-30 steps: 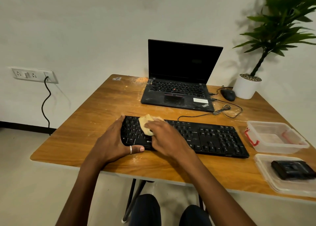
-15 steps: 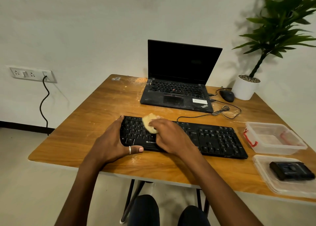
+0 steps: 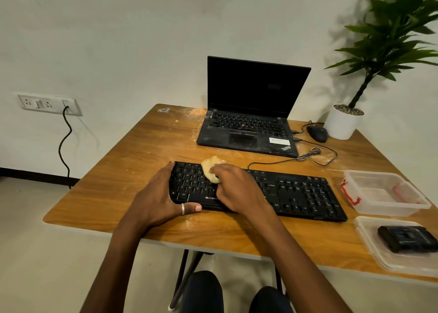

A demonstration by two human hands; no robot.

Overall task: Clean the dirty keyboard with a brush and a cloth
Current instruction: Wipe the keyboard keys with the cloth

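Head view. A black full-size keyboard (image 3: 296,191) is laid flat on the orange-brown wooden bench (image 3: 132,161), near its front edge. Its long axis is run left to right, roughly parallel to that edge, with the legends faced toward the person. The left end is gripped by the left hand (image 3: 154,201), fingers curled over the far edge and ringed thumb laid along the front. A wadded pale yellow cloth (image 3: 209,170) is held in the right hand (image 3: 237,189), fingers closed round it, and pressed on the left-hand keys. An open black laptop (image 3: 248,132) is stood behind, apart.
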